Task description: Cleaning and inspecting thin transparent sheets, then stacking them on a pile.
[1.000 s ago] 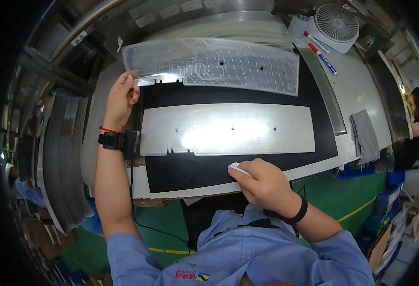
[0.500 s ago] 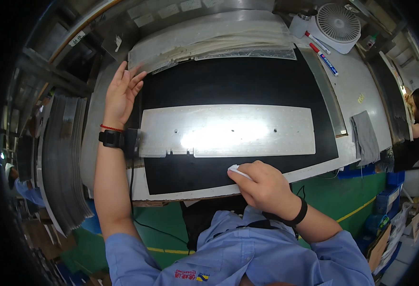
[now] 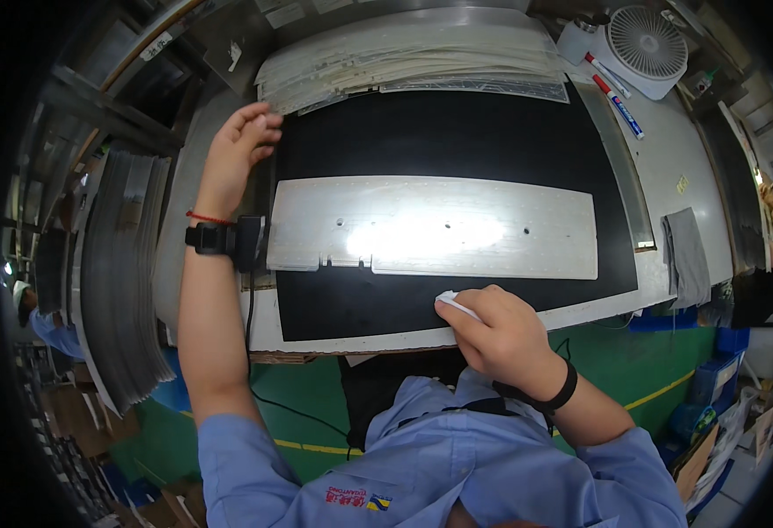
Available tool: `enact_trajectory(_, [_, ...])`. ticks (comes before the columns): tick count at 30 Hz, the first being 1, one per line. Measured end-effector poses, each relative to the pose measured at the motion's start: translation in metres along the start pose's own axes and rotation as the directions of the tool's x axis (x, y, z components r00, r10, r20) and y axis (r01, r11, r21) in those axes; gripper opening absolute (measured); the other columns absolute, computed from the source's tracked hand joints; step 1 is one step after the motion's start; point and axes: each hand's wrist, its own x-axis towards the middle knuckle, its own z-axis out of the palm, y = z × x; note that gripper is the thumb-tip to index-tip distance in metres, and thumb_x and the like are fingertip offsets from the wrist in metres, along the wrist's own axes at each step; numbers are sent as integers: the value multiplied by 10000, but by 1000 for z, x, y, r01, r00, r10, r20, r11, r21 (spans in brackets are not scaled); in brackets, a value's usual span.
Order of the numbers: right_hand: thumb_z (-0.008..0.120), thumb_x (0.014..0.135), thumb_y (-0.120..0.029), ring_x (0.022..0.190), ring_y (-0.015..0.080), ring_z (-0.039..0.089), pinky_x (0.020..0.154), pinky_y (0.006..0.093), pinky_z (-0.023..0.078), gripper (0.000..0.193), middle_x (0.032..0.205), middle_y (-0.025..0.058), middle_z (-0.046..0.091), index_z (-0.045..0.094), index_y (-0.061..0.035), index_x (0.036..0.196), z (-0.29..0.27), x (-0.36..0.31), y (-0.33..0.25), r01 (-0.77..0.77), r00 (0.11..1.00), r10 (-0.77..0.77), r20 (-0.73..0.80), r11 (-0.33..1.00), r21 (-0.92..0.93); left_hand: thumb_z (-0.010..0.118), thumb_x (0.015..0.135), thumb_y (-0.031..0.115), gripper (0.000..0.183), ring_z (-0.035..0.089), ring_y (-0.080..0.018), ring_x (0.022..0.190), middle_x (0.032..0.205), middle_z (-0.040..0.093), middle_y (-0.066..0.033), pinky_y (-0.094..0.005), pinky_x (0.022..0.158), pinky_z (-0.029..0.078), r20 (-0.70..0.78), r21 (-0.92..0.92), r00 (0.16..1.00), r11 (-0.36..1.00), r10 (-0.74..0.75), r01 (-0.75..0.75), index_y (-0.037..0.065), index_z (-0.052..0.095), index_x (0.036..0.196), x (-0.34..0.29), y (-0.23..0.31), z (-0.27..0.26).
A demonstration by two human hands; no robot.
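A long silvery metal plate [image 3: 430, 220] with small holes and notches along its near edge lies flat on a black mat [image 3: 360, 308]. Just in front of the plate, my right hand [image 3: 511, 341] is closed around a small folded white wipe [image 3: 458, 304], whose tip sticks out past the thumb and fingers. My left hand [image 3: 247, 150] is raised at the mat's far left corner, beside a stack of thin translucent sheets [image 3: 404, 57]. Its fingers are loosely bent and apart, with nothing visible in them. Whether the fingertips touch the sheets, I cannot tell.
At the back right stand a white fan [image 3: 648, 44], a bottle [image 3: 577, 40] and two markers [image 3: 618, 107]. A grey cloth [image 3: 685, 257] hangs over the right edge. Left of the table is a tall stack of grey sheets [image 3: 127, 282]. A dark block [image 3: 250, 242] with a cable sits by my left wrist.
The fingers of my left hand have gone from spread to more bent, close to the sheet stack. My right hand still holds the wipe before the plate. The whole view has shifted slightly.
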Motion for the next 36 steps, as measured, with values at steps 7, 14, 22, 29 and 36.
enact_trajectory(7, [667, 681, 54, 710, 243, 608, 610, 333, 497, 404, 900, 92, 652, 668, -47, 1072, 2, 0, 1, -8, 999, 7, -44, 1000, -3, 805, 675, 24, 486, 467, -90, 842, 956, 506, 20, -215, 761, 411, 317, 673, 940, 728, -129, -128, 68, 616, 1121, -39, 24, 15])
enact_trajectory(14, [674, 711, -1, 752, 229, 591, 663, 327, 494, 364, 963, 83, 627, 639, -9, 1074, 0, -1, 1, 9, 1000, -9, 4, 1000, -30, 751, 788, 76, 241, 466, -68, 738, 794, 525, 37, -222, 659, 415, 214, 703, 958, 711, -190, -16, 24, 647, 999, -29, 14, 13])
enact_trajectory(22, [677, 716, -12, 763, 228, 592, 666, 327, 495, 364, 968, 83, 625, 639, -13, 1077, 0, -2, 1, -4, 1000, 4, 12, 999, -35, 628, 918, 97, 125, 517, -47, 746, 800, 585, 40, -202, 708, 414, 207, 422, 975, 906, -75, -19, 18, 622, 1015, -26, 5, 13])
enact_trajectory(29, [675, 722, -22, 768, 225, 594, 671, 328, 497, 341, 965, 83, 625, 647, -8, 1061, 0, -2, 1, 3, 1000, -3, 2, 999, -35, 638, 909, 101, 283, 578, -55, 730, 930, 680, -30, -209, 689, 465, 434, 287, 851, 941, -295, 179, 7, 596, 1172, -33, 18, -14])
enact_trajectory(36, [686, 678, 28, 722, 238, 605, 617, 329, 495, 406, 933, 94, 646, 663, -45, 1077, 2, -1, 3, 14, 999, -14, -30, 1000, 2, 664, 905, 134, 129, 598, -151, 997, 1151, 645, -118, -286, 850, 475, 441, -68, 888, 991, 131, -112, 75, 676, 1018, -23, -3, -28])
